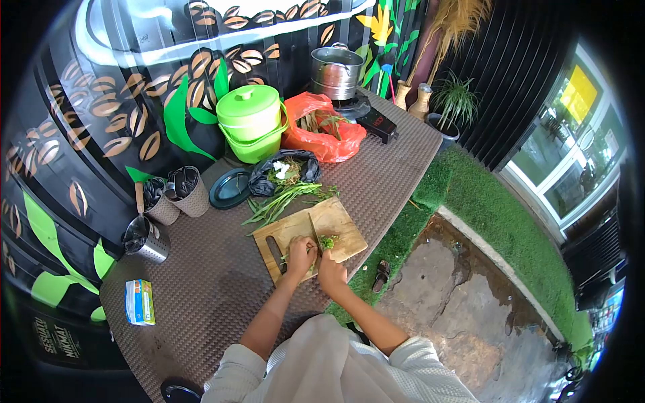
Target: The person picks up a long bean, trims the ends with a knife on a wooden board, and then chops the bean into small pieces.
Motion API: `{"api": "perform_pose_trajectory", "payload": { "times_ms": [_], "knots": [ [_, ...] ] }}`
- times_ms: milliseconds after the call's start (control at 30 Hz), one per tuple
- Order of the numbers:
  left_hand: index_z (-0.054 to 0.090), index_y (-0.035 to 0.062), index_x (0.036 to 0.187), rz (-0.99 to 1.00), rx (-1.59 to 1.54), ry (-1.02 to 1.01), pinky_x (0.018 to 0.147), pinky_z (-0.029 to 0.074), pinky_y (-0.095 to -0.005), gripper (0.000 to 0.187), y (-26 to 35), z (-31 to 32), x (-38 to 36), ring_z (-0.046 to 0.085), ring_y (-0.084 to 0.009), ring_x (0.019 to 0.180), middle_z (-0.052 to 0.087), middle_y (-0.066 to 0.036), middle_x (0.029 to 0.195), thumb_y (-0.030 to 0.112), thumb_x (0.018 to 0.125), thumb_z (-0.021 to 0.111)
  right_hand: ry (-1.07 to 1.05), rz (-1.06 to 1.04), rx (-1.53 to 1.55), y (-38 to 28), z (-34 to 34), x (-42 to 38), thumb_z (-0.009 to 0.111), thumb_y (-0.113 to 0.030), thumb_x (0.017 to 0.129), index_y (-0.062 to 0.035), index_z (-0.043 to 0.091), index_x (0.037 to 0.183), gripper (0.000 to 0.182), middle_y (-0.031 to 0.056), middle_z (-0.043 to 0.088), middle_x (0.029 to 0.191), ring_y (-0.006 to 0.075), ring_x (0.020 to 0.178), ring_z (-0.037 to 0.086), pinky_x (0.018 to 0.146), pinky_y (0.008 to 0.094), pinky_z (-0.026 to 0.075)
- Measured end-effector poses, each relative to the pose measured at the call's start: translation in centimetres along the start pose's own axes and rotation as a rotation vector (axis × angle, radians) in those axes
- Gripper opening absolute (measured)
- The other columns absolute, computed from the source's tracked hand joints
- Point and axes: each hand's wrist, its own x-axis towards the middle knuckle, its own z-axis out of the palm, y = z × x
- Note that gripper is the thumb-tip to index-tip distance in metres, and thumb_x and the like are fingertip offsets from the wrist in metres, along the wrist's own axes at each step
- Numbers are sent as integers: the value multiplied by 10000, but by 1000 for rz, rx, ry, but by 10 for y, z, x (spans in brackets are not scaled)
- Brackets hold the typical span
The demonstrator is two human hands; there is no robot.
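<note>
A wooden cutting board (343, 224) lies near the table's front edge, tilted relative to the table. My right hand (331, 272) is closed around the handle of a knife (313, 226), whose blade points away from me across the board. Just left of the blade, my left hand (300, 256) is closed on green stems, mostly hidden under its fingers. Small chopped greens (328, 242) lie on the board to the right of the blade. Beyond the board's far edge is a loose bunch of long green vegetables (285, 203).
Behind the greens sit a black plastic bag (263, 181) and dark plates (230, 189). Farther back are a lime-green lidded bucket (250, 124), a red plastic bag (326, 144) and a steel pot (337, 74) on a stove. Utensil holders (191, 197) and a tissue pack (140, 302) stand left.
</note>
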Motion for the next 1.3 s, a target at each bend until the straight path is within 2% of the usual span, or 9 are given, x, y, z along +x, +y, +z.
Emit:
{"api": "perform_pose_trajectory", "payload": {
  "times_ms": [300, 467, 567, 633, 800, 1000, 1100, 1167, 1300],
  "knots": [
    [665, 1, 766, 190, 20, 29, 695, 482, -366, 101, 12, -17, -6, 588, -298, 790, 632, -150, 838, -52, 686, 637, -26, -79, 16, 12, -5, 13, 418, -259, 933, 1, 397, 1081, 300, 217, 650, 789, 377, 711, 655, 632, 476, 522],
    [496, 26, 1051, -101, -187, -50, 690, 479, -371, 342, 23, -21, -3, 627, -275, 788, 624, -142, 789, -61, 739, 604, -12, -17, 16, 2, -1, -6, 423, -261, 933, 13, 393, 1109, 327, 223, 647, 784, 384, 729, 653, 640, 466, 523],
    [406, 54, 1096, -92, -164, -97, 693, 477, -376, 399, 19, -20, -4, 636, -277, 790, 621, -148, 812, -58, 759, 589, -44, -57, 26, 8, 4, 16, 423, -246, 926, 16, 395, 1095, 313, 223, 647, 780, 388, 726, 653, 637, 462, 525],
    [420, 50, 1081, -63, -131, -84, 699, 476, -379, 367, 13, -15, -7, 631, -287, 802, 616, -152, 827, -54, 767, 579, -46, -219, -16, 12, -8, 23, 436, -226, 915, 0, 393, 1056, 270, 218, 649, 779, 387, 714, 654, 630, 464, 527],
    [457, 41, 1043, 36, -15, -42, 726, 473, -391, 274, 11, -14, -11, 615, -318, 851, 598, -161, 879, -36, 795, 546, -6, -22, 36, -3, -2, -4, 444, -162, 884, -12, 404, 1029, 212, 229, 644, 760, 378, 714, 662, 608, 489, 528],
    [500, 33, 1038, 102, 58, -34, 754, 467, -410, 240, 21, -20, -14, 602, -334, 882, 583, -172, 902, -28, 808, 530, -17, -141, 43, 8, -16, 13, 467, -155, 874, 5, 401, 1034, 236, 228, 645, 763, 388, 716, 658, 623, 470, 530],
    [519, 24, 1015, 37, -104, -56, 734, 480, -368, 241, 10, -18, -11, 621, -279, 847, 602, -159, 886, -40, 787, 564, -40, -117, 37, 1, -14, -1, 468, -170, 883, 6, 404, 1037, 243, 232, 644, 767, 389, 718, 657, 634, 468, 529],
    [573, -6, 922, -226, -356, -67, 670, 489, -311, 185, 2, -10, -3, 633, -208, 770, 624, -135, 808, -52, 750, 619, -27, -66, -1, -1, -9, -4, 462, -189, 895, 6, 405, 1040, 250, 234, 644, 770, 389, 717, 656, 638, 469, 528],
    [611, -28, 837, -218, -202, -57, 610, 483, -269, 133, -3, -13, 5, 626, -159, 707, 630, -116, 723, -63, 717, 657, -41, -91, 21, 7, -4, 12, 448, -196, 902, 5, 397, 1055, 258, 242, 645, 780, 389, 720, 657, 643, 480, 524]
  ]
}}
